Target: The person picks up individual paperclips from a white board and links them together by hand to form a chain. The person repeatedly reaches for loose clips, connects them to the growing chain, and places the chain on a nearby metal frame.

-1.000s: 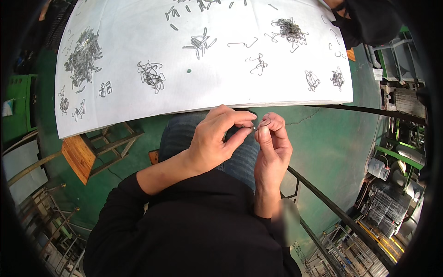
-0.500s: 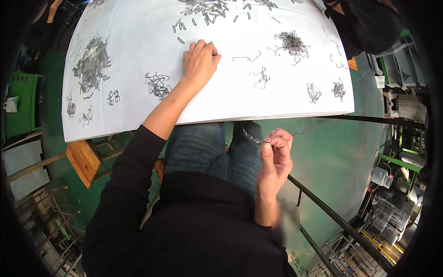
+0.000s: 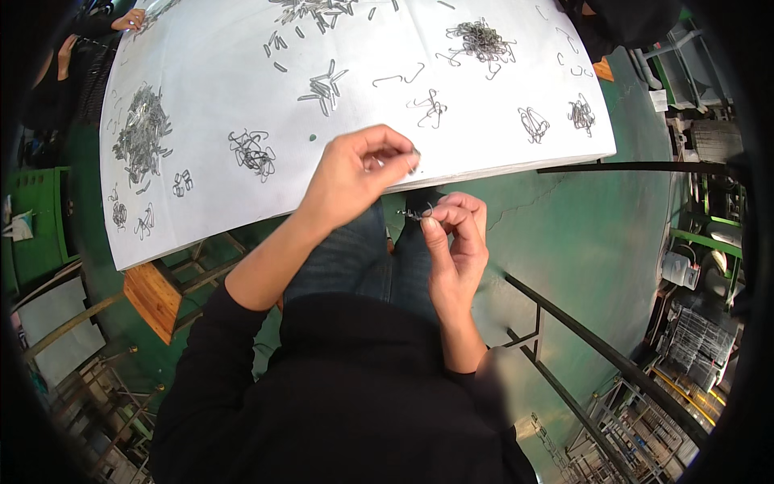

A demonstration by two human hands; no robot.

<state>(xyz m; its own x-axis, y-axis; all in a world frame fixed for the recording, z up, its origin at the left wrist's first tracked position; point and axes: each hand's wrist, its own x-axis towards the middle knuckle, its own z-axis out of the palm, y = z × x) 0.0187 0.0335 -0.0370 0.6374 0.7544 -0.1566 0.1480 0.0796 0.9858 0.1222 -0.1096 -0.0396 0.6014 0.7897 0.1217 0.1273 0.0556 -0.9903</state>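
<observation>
My right hand [image 3: 459,254] is closed in a pinch above my lap, in front of the table edge. Between its thumb and fingers is a thin bent wire hook [image 3: 430,210]. A few small metal links [image 3: 409,214] hang on that hook toward the left. My left hand [image 3: 355,173] is over the table's near edge, thumb and forefinger pressed together on a small grey metal piece, mostly hidden by the fingertips. Just beyond it lies a small pile of metal links [image 3: 325,87]. Left of it is a tangle of wire hooks [image 3: 251,155].
The white-covered table [image 3: 218,202] holds a large heap of links [image 3: 143,133] at left and a pile of hooks [image 3: 481,42] at far right. Another person's hand [image 3: 129,20] works at the far left corner. A wooden stool [image 3: 151,298] and metal bars [image 3: 597,363] flank me.
My left hand has come back from the link pile toward my right hand, pinching a small piece. My right hand has risen slightly leftward with the hook. The view has shifted.
</observation>
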